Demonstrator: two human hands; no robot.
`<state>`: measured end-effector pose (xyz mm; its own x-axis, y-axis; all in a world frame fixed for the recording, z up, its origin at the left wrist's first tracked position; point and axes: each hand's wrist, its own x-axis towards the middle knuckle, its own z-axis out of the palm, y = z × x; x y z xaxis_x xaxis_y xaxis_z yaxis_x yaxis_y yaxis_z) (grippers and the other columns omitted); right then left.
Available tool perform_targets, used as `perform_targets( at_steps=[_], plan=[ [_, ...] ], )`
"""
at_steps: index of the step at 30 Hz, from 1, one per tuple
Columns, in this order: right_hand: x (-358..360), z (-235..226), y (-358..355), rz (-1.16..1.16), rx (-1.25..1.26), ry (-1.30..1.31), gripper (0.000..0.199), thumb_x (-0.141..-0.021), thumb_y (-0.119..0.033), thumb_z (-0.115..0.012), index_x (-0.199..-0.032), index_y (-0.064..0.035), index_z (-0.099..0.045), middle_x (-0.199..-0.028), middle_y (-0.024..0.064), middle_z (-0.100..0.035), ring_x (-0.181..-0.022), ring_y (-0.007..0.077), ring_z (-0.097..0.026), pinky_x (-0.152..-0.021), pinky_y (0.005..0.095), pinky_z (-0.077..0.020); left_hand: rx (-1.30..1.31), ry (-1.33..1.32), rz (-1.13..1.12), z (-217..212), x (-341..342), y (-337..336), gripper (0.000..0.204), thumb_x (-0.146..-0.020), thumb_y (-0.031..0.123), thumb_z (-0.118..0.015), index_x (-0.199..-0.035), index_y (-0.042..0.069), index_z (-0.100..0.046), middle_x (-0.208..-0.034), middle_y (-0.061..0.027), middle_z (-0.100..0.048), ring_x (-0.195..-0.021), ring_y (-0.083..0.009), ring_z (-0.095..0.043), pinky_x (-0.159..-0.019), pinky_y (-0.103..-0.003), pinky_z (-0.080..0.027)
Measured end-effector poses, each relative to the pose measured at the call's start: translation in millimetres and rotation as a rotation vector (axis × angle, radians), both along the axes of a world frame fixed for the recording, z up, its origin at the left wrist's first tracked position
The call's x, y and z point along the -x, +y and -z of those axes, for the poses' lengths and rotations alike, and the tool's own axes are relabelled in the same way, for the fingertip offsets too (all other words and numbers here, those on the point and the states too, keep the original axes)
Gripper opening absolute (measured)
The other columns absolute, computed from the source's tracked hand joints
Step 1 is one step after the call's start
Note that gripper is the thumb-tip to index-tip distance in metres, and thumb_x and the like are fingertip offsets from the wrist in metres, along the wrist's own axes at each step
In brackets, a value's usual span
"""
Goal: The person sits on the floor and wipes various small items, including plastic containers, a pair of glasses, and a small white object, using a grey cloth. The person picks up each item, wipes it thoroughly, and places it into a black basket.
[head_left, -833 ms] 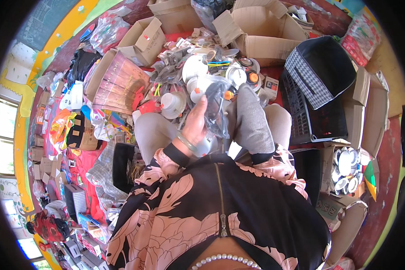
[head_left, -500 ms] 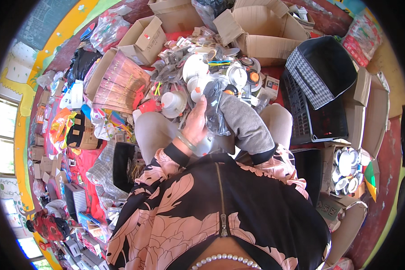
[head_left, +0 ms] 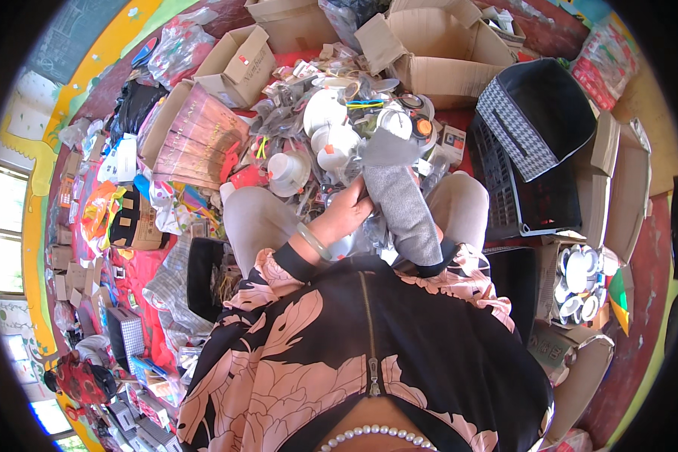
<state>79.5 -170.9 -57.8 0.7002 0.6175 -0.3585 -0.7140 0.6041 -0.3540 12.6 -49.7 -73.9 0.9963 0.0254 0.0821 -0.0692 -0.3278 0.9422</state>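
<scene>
A: What is at the far left side?

B: A heap of colourful packets lies on the floor, and near it stands a flat carton of pink boxes. Behind it is an open cardboard box.

A: And the left hand?

B: The left hand is above the lap, between the knees. It wears a pale bangle on the wrist. The fingers are curled and they touch the edge of a grey sleeve, but I cannot tell if they really grip something, because the thing under them is hidden.

A: What is in front of the hands?

B: A pile of small white round parts and clear plastic bags, just beyond the knees.

A: The right hand?

B: It is covered by the grey sleeve, which reaches into the pile. Its fingers are not visible, so I cannot tell their state.

A: And to the right?

B: A black crate with a checked black bag on top, and lower a box of white cups.
</scene>
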Motion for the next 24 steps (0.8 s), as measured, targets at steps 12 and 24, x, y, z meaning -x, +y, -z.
perform_targets(
  at_steps=[12, 24],
  plan=[
    [-6, -59, -33, -0.358, 1.821, -2.077, 0.048, -0.057, -0.026, -0.072, -0.087, 0.0026, -0.048, -0.073, 0.0112, -0.048, -0.074, 0.0232, -0.049, -0.074, 0.0311, -0.0379, 1.096, 0.294, -0.111, -16, 5, 25, 0.027, -0.091, 0.018, -0.048, -0.112, 0.002, -0.048, -0.094, -0.0146, -0.06, -0.08, -0.0205, -0.06, -0.071, -0.033, -0.051],
    [15, 19, 18, -0.308, 1.033, -1.181, 0.025, -0.08, -0.014, -0.051, -0.102, -0.0039, -0.057, -0.097, 0.0171, -0.061, -0.089, 0.0294, -0.059, -0.078, 0.0333, -0.0459, 1.152, -0.108, -0.499, -18, -11, -8, 0.022, -0.095, 0.016, -0.037, -0.113, 0.007, -0.047, -0.104, -0.0053, -0.053, -0.093, -0.0154, -0.052, -0.083, -0.03, -0.044]
  ],
)
